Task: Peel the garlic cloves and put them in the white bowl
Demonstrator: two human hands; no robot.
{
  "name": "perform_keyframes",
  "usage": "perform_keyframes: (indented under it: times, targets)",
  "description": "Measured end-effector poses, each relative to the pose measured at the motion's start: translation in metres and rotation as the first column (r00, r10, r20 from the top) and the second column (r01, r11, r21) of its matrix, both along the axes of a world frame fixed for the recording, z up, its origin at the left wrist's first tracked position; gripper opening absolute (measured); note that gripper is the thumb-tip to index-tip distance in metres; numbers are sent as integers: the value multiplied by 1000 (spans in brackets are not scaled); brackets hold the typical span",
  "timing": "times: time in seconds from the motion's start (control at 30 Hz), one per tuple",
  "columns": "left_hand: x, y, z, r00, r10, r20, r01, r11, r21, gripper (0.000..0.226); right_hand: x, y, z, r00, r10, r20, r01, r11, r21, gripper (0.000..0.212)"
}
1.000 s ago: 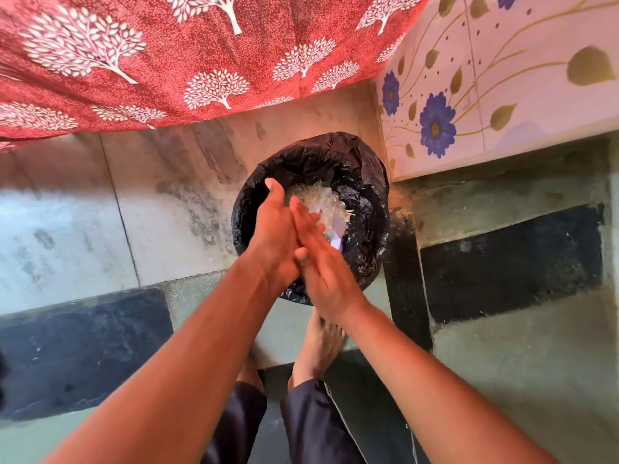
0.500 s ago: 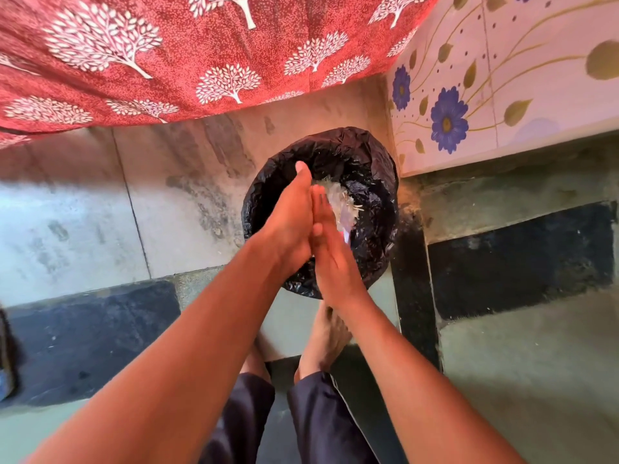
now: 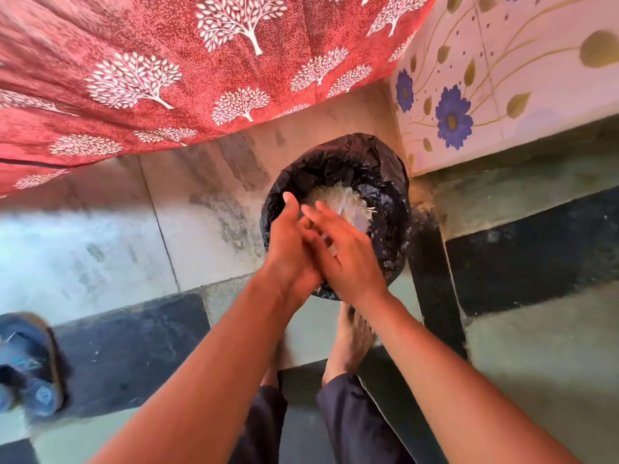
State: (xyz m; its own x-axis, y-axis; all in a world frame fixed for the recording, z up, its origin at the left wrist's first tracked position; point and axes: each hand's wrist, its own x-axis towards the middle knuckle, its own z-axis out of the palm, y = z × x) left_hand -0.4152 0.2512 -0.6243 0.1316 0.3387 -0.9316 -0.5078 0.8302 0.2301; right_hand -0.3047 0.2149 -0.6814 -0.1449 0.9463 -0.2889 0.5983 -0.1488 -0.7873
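Both hands hover over a bin (image 3: 335, 222) lined with a black bag. The left hand (image 3: 290, 249) stands on edge with its fingers straight and together, thumb up, holding nothing that shows. The right hand (image 3: 345, 252) lies against it, palm turned down, its fingers straight and slightly spread, with nothing gripped. The two palms touch near the heel. Inside the bin sits a pale heap of garlic skins (image 3: 338, 202), just beyond the fingertips; a few pale flakes show between the hands. No cloves or white bowl can be seen. 2 bare feet stand on the tiled floor (image 3: 100, 249) below the bin. A blue sandal (image 3: 30, 363) lies at the left edge, a red cloth (image 3: 167, 72) hangs above.
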Motion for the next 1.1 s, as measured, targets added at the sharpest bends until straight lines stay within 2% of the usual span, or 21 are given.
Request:
perform_keyframes:
  times: [0.03,0.07,0.13,0.17,0.23,0.3,0.37,0.47,0.57,0.73,0.83,0.97,1.03,1.1]
  targets:
    - [-3,0,1,997,38,65,-36,999,-20,87,-1,-1,-1,999,46,26,-44,997,-62,46]
    - [-8,0,1,994,59,92,-57,998,-24,89,1,1,-2,995,-6,98,19,990,-138,44]
    - [-14,3,11,997,23,73,-25,999,31,79,13,6,-7,925,-225,307,299,929,-220,40]
    - [-17,4,20,998,-1,70,-5,997,83,72,19,9,-2,887,-319,335,399,893,-208,35]
    - [-16,5,50,995,-91,36,84,984,159,58,24,12,22,861,-449,240,488,862,-139,26]
    - [-16,6,90,973,-222,-68,231,951,205,46,22,10,65,857,-502,116,513,851,-111,21]
    - [-12,8,145,924,-333,-189,377,880,289,41,18,5,124,829,-560,-11,555,824,-110,17]
    - [-6,3,237,865,-419,-275,498,781,377,46,17,-12,224,718,-670,-190,658,742,-127,16]
    - [2,-12,327,827,-480,-292,561,672,484,31,22,-36,329,593,-734,-331,745,656,-121,27]
    - [34,-51,459,779,-572,-258,601,560,570,34,42,-99,490,464,-781,-417,861,509,4,11]
    - [66,-83,524,691,-676,-256,656,438,615,29,64,-147,567,363,-808,-465,924,378,63,14]
    - [121,-126,575,575,-774,-265,706,306,638,28,101,-200,614,289,-844,-453,957,257,131,15]
    - [156,-146,592,513,-803,-305,724,213,656,24,126,-226,624,227,-873,-432,973,181,147,15]
    - [191,-159,597,461,-793,-398,733,88,674,17,152,-250,626,204,-910,-362,969,136,206,19]
